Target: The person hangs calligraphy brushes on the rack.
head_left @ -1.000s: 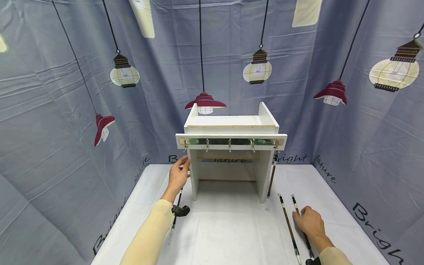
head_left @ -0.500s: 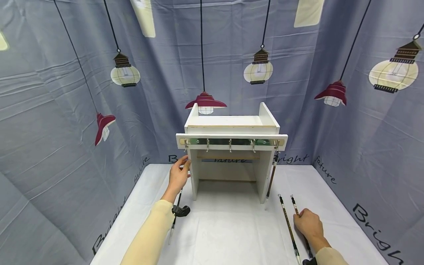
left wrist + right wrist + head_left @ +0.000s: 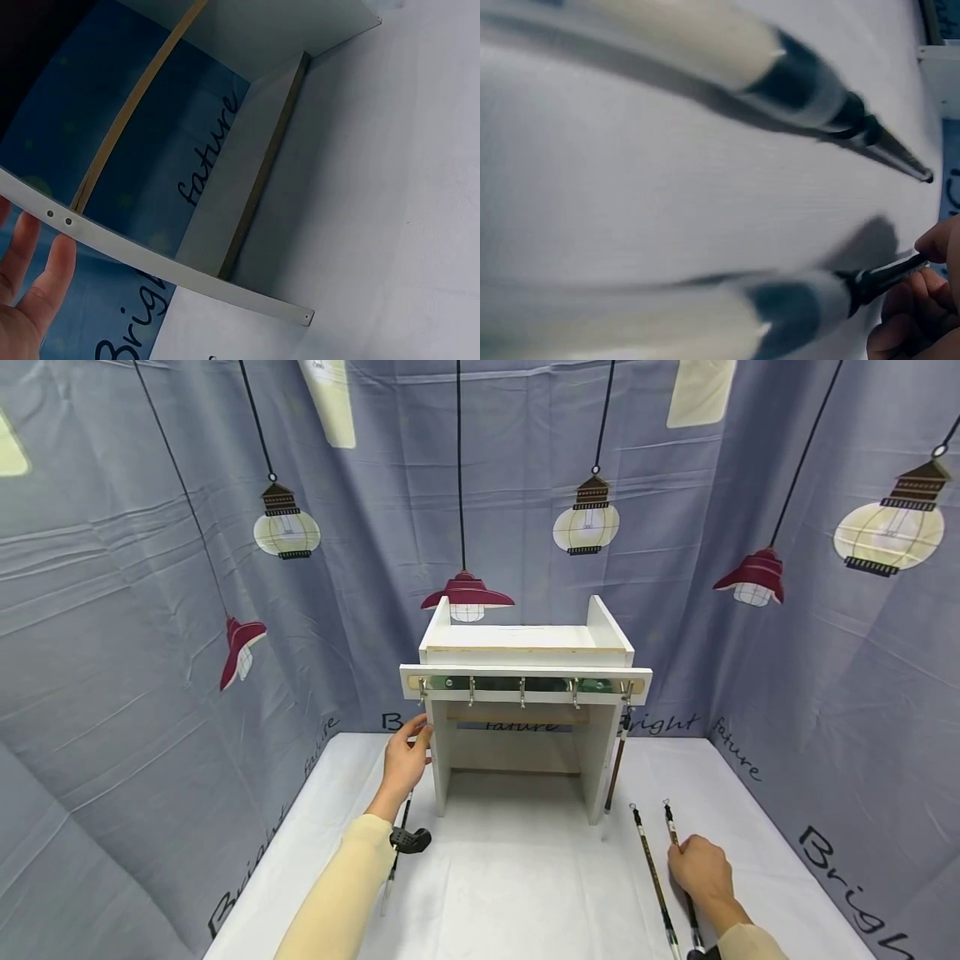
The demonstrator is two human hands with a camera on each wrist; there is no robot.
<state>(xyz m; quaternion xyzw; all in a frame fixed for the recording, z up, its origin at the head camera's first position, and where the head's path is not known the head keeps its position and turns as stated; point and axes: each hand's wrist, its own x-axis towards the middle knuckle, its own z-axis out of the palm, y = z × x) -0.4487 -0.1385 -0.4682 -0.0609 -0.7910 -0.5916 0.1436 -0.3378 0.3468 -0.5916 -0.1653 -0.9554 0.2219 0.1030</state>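
My left hand [image 3: 405, 764] is at the outer left side of a white shelf unit [image 3: 525, 656]. In the left wrist view, its fingertips [image 3: 61, 251] touch the side panel's edge. A slim brush [image 3: 407, 810] extends below this hand, its upper end hidden. At the front right, my right hand [image 3: 702, 868] pinches the dark handle of a calligraphy brush [image 3: 671, 831], whose pale bristles point towards me. A second calligraphy brush [image 3: 654, 877] lies to its left on the white cloth. In the right wrist view, thumb and fingers [image 3: 900, 319] grip the handle.
A row of metal hooks [image 3: 522, 692] runs along the shelf's front rail. Another brush [image 3: 618, 760] hangs by the right-hand side. A white cloth [image 3: 517, 893] covers the table, and grey-blue curtains [image 3: 360, 568] with printed lamps surround it.
The right hand's fingers have drawn in closer on the brush, which has shifted very slightly to the right. The left hand stays at the shelf's side.
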